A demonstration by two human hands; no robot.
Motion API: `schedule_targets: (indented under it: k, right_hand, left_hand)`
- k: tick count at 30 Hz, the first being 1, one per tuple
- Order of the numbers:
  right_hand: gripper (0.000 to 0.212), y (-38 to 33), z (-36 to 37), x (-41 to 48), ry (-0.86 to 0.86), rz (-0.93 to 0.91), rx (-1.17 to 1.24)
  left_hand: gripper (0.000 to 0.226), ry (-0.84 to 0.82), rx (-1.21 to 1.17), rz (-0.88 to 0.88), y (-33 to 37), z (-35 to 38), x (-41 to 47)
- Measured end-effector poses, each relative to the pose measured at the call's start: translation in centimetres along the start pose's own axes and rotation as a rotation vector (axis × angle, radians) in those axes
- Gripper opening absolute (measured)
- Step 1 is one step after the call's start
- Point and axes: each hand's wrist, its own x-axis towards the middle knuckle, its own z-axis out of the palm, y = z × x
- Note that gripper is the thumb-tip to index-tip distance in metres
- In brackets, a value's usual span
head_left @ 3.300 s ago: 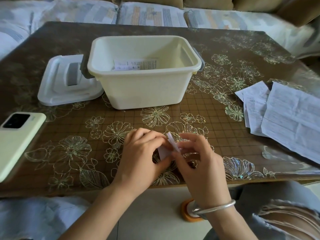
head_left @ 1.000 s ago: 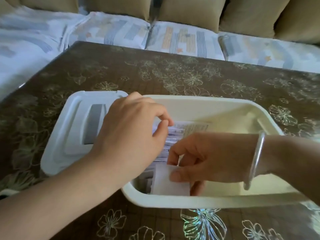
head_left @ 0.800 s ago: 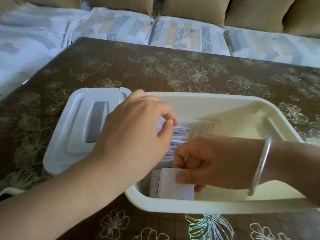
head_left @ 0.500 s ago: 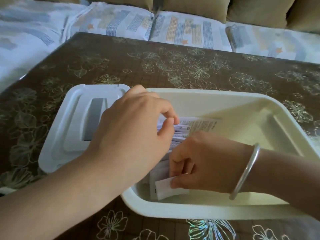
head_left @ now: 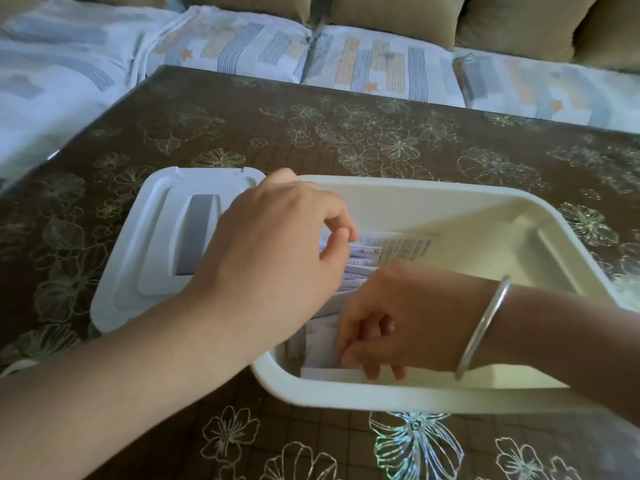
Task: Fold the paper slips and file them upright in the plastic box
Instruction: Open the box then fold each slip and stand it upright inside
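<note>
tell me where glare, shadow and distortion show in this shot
Head view: iridescent glare on the table, over its near flower print; the plastic box is bright on its right inner wall, the paper slips below the left hand shaded. Head view again: the wide angle bends the box's near rim.

**OBSCURED AREAS**

Cannot see the left wall of the plastic box [head_left: 415,188], the left ends of the paper slips [head_left: 398,249] or the right edge of the lid [head_left: 156,237] behind the left hand [head_left: 273,261]. Cannot tell whether its fingers [head_left: 332,218] grip any slip. Cannot see most of the folded slip [head_left: 322,372] under the right hand [head_left: 408,317]. Cannot read the print on the slips: too small. Cannot identify the white object [head_left: 15,368] cut off at the left frame edge.
</note>
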Motion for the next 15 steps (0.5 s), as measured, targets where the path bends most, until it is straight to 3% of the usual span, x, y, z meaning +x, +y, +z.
schedule_targets:
  k: [2, 7, 12, 15]
  right_hand:
    - [0.011, 0.2, -0.5, -0.8, 0.034, 0.022, 0.083]
    - [0.014, 0.6, -2.1, -4.8, 0.342, 0.048, 0.246]
    - [0.014, 0.2, -1.0, -6.5, 0.352, 0.100, 0.226]
    - [0.037, -0.2, -1.2, -5.5, 0.280, 0.277, 0.335]
  left_hand:
    - [0.026, 0.036, -0.008, 0.042, 0.1, -0.2, 0.0]
    - [0.021, 0.191, 0.119, 0.237, 0.6, -0.8, 0.1]
    - [0.022, 0.093, 0.054, 0.222, 2.8, -0.7, -0.9]
    - [0.019, 0.024, 0.057, 0.152, 3.5, -0.8, -1.3]
